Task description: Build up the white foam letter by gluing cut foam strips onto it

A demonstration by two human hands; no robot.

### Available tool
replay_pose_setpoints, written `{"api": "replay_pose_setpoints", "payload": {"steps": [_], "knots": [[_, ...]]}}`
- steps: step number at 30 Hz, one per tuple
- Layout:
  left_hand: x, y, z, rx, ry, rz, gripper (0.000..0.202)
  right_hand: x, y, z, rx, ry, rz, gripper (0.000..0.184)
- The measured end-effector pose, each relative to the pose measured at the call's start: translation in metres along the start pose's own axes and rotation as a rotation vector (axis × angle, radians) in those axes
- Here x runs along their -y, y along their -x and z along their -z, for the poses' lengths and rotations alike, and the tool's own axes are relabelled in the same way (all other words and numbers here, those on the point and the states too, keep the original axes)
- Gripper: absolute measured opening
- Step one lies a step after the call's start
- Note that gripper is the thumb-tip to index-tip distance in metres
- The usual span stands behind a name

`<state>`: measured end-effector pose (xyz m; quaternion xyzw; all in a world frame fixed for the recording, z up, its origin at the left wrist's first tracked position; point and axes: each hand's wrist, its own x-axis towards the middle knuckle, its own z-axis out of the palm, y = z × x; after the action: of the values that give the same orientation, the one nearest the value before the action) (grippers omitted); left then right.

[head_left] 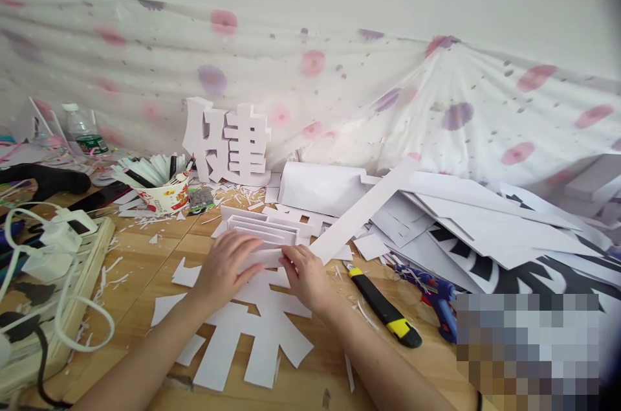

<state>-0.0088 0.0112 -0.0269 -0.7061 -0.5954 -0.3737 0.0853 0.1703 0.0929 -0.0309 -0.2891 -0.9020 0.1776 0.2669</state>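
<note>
My left hand (227, 268) and my right hand (306, 276) grip a narrow white foam-board strip (266, 259) near its two ends. The left fingers curl over it with the thumb in front; the right fingertips pinch the other end. The strip stands on edge at the upper part of a flat white cut-out character (264, 320) lying on the table. Just behind it are several upright parallel white strips (264, 226). A long white strip (363, 211) slants up to the right beyond my right hand. The fingers partly hide the strip's ends.
A yellow-and-black utility knife (383, 304) and a blue glue gun (436, 301) lie at right, near stacked white sheets (485, 217). A raised white character (230, 142) stands behind. A paper tub of markers (162, 196) and a power strip (72, 307) with cables occupy the left.
</note>
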Motion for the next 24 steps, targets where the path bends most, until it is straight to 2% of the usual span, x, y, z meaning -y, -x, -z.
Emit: {"api": "replay_pose_setpoints", "payload": {"steps": [2, 3, 6, 8, 9, 12, 13, 14, 17, 20, 22, 24], "knots": [[-0.009, -0.009, -0.002, 0.132, 0.049, -0.047, 0.022, 0.003, 0.004, 0.014, -0.018, -0.029, 0.034, 0.024], [-0.012, -0.013, -0.004, 0.155, 0.075, -0.025, 0.020, 0.003, 0.008, 0.022, -0.022, -0.059, 0.033, 0.026], [-0.018, -0.022, -0.011, 0.102, 0.128, 0.109, 0.019, -0.002, 0.033, 0.050, 0.017, -0.192, -0.067, 0.034], [-0.018, -0.025, -0.016, 0.020, 0.163, 0.205, 0.018, -0.013, 0.062, 0.074, 0.106, -0.280, -0.186, 0.036], [-0.018, -0.025, -0.019, -0.016, 0.183, 0.248, 0.018, -0.021, 0.080, 0.086, 0.184, -0.315, -0.264, 0.032], [-0.017, -0.024, -0.029, -0.066, 0.253, 0.345, 0.020, -0.056, 0.135, 0.124, 0.467, -0.366, -0.519, 0.021], [-0.017, -0.024, -0.032, -0.069, 0.277, 0.370, 0.021, -0.069, 0.151, 0.135, 0.484, -0.359, -0.636, 0.024], [-0.017, -0.023, -0.036, -0.071, 0.306, 0.394, 0.021, -0.083, 0.165, 0.144, 0.449, -0.306, -0.745, 0.029], [-0.018, -0.024, -0.044, -0.094, 0.385, 0.464, 0.025, -0.118, 0.188, 0.158, 0.130, 0.050, -0.900, 0.039], [-0.021, -0.026, -0.047, -0.109, 0.423, 0.508, 0.028, -0.135, 0.182, 0.151, -0.109, 0.271, -0.874, 0.049], [-0.022, -0.028, -0.048, -0.123, 0.460, 0.525, 0.029, -0.136, 0.169, 0.138, -0.153, 0.351, -0.828, 0.053], [-0.024, -0.030, -0.049, -0.146, 0.514, 0.546, 0.030, -0.133, 0.154, 0.125, -0.133, 0.400, -0.794, 0.051]]}}
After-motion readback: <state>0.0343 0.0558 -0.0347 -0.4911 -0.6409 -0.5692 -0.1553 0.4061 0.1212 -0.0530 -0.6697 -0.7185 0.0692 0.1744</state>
